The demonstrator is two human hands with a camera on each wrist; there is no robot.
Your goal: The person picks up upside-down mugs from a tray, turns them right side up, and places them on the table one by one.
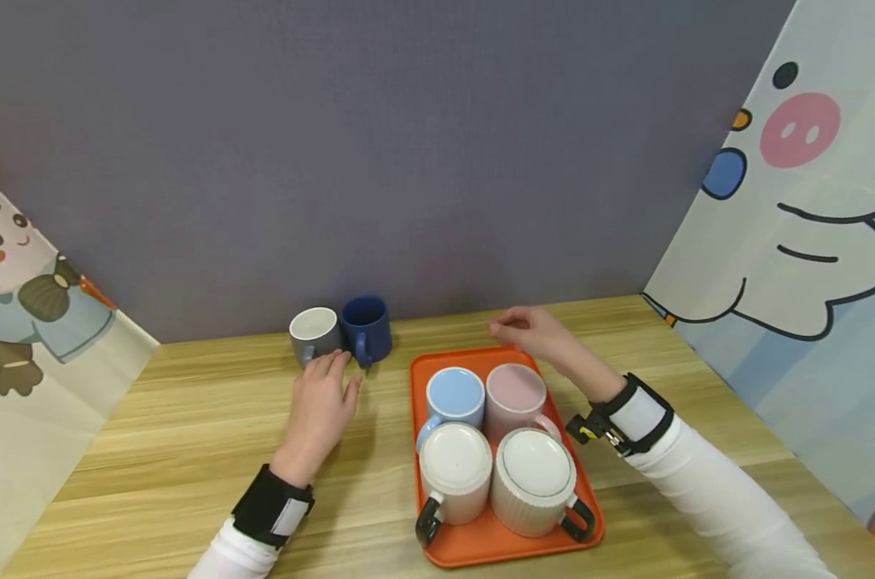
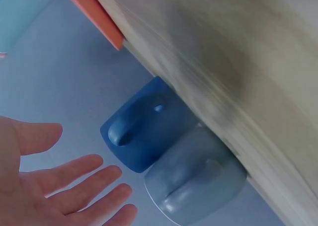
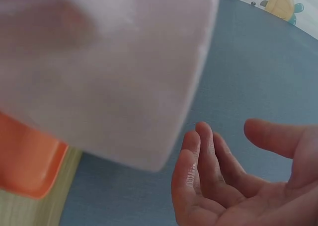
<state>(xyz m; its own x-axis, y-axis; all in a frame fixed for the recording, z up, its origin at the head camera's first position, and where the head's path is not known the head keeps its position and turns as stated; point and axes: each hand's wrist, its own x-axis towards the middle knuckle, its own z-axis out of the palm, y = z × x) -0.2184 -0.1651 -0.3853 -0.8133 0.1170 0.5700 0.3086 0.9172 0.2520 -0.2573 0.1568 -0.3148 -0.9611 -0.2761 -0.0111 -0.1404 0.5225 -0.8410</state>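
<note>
At the back of the table, a grey mug (image 1: 316,334) with a white inside and a navy blue mug (image 1: 367,330) stand upright side by side. My left hand (image 1: 320,402) is just in front of them, fingers extended and holding nothing. In the left wrist view the fingertips (image 2: 112,174) point toward both mugs, the grey mug (image 2: 196,179) and the navy mug (image 2: 149,124). My right hand (image 1: 535,331), empty with loosely bent fingers, hovers by the far edge of the orange tray (image 1: 474,555). Closest to it on the tray is a pink mug (image 1: 515,390), large in the right wrist view.
Beside the pink mug on the tray is a light blue mug (image 1: 455,394). In front of them are a smooth white mug (image 1: 455,466) and a ribbed white mug (image 1: 535,482), both with black handles. A grey panel (image 1: 408,161) rises behind the wooden table (image 1: 155,450).
</note>
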